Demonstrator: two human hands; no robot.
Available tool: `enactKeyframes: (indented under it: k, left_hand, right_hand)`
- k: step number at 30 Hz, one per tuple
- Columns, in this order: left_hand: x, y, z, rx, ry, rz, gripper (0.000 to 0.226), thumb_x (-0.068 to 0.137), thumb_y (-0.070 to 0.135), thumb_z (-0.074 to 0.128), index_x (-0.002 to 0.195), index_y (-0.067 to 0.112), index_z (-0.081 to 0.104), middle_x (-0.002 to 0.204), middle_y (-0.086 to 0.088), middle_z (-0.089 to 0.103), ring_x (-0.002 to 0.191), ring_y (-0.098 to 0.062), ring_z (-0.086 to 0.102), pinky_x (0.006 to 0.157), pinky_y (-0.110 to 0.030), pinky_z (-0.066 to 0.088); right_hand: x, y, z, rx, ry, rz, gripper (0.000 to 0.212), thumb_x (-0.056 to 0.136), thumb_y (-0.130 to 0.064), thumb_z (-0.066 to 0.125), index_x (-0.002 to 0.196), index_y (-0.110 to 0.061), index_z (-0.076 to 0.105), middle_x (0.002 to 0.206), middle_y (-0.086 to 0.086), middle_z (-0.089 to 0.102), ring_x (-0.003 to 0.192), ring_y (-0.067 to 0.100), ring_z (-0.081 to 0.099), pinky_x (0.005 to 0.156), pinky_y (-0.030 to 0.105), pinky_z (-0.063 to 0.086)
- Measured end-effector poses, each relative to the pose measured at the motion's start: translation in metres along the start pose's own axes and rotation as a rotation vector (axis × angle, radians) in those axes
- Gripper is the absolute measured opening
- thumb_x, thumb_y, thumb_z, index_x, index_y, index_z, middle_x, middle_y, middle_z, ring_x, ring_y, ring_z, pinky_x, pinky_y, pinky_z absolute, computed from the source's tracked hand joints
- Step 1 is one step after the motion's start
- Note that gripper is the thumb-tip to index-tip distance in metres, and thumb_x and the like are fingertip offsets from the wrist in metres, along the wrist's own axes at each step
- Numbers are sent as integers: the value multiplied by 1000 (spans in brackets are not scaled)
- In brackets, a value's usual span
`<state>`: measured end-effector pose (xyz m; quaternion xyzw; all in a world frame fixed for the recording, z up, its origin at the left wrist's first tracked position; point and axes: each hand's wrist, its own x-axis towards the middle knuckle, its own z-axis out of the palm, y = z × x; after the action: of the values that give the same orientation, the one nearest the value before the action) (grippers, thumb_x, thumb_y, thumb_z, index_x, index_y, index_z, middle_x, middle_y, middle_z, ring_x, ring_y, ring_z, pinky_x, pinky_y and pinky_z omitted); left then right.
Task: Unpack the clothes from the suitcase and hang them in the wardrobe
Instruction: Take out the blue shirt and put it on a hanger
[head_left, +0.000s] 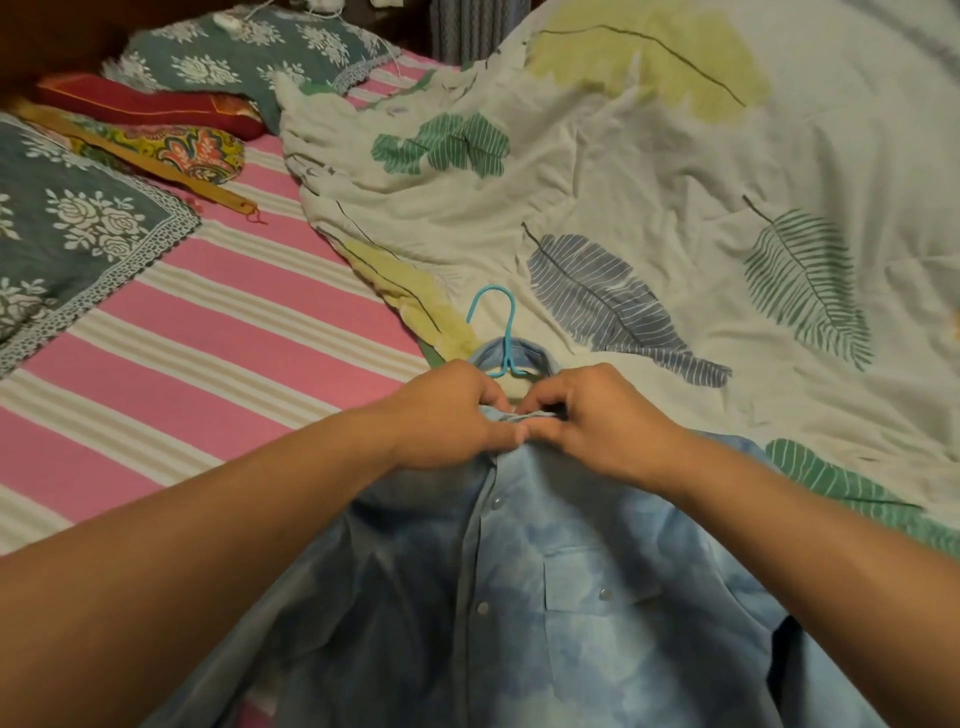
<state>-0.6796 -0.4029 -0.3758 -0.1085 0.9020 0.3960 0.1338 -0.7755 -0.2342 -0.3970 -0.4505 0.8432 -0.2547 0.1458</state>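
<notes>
Two bare hands meet at the neck of a pale blue, cloud-mottled shirt (545, 597) spread face-up on a bed. The left hand (447, 415) and right hand (608, 415) each have thumb and fingertips pinched together on the shirt's top placket just below the collar, the two hands almost touching each other. A thin turquoise hanger (501, 338) sits inside the collar, its hook curling out beyond the shirt and lying on a crumpled cream duvet (649, 182) printed with large green, grey-blue and yellow leaves.

Small round snap buttons run down the shirt's front, and a flap pocket lies on the side under the right forearm. The shirt's cloth looks soft and lightly wrinkled; its lower part runs out of the bottom edge of the view.

Left of the shirt, a flat stretch of pink-and-cream striped bedsheet (208, 338) lies open as far as the pillows. Beyond that, two teal pillows (78, 218) with white rose print and lace-like borders sit at the far left of the shirt, alongside a red cushion (145, 106), a paisley-patterned cloth bundle (192, 150) and a long flat wooden stick (156, 161) with a red cord at its end.
</notes>
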Motion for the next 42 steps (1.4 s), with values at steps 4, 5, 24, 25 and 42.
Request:
enactKeyframes:
  k: [4, 5, 24, 25, 42]
  left_hand:
    - [-3, -18, 19, 46, 68, 111, 24, 84, 44, 77, 66, 34, 65, 73, 10, 68, 75, -3, 60, 81, -35, 46]
    - [-7, -23, 26, 51, 51, 138, 24, 83, 47, 75, 66, 37, 63, 72, 15, 64, 76, -1, 57, 87, -39, 44]
    - [-101, 2, 28, 410, 696, 349, 40, 93, 48, 57, 118, 18, 68, 125, -9, 59, 117, -30, 50, 99, -44, 38]
    - [-117, 5, 25, 329, 723, 301, 44, 94, 47, 54, 127, 18, 62, 133, -11, 54, 122, -30, 48, 103, -44, 36]
    - [-464, 240, -72, 50, 879, 300, 18, 91, 35, 60, 105, 28, 68, 97, 15, 65, 92, -5, 62, 81, -26, 47]
  right_hand:
    - [-8, -6, 1, -77, -37, 27, 13, 82, -40, 79, 83, -27, 78, 61, -14, 60, 59, 3, 52, 58, 22, 37]
    - [-13, -7, 2, -78, -101, 31, 12, 81, -39, 80, 81, -27, 78, 61, -14, 61, 60, 3, 55, 57, 18, 36]
    - [-33, -91, -54, 357, 96, 172, 33, 103, -33, 50, 80, -21, 70, 85, -1, 75, 85, 17, 69, 87, 40, 52]
    - [-44, -104, -75, 476, 116, 200, 35, 103, -33, 50, 78, -20, 70, 83, 2, 76, 83, 20, 71, 87, 38, 54]
    - [-248, -405, -309, 761, -41, -255, 39, 105, -17, 43, 82, 7, 63, 73, 19, 66, 65, 24, 66, 69, 29, 56]
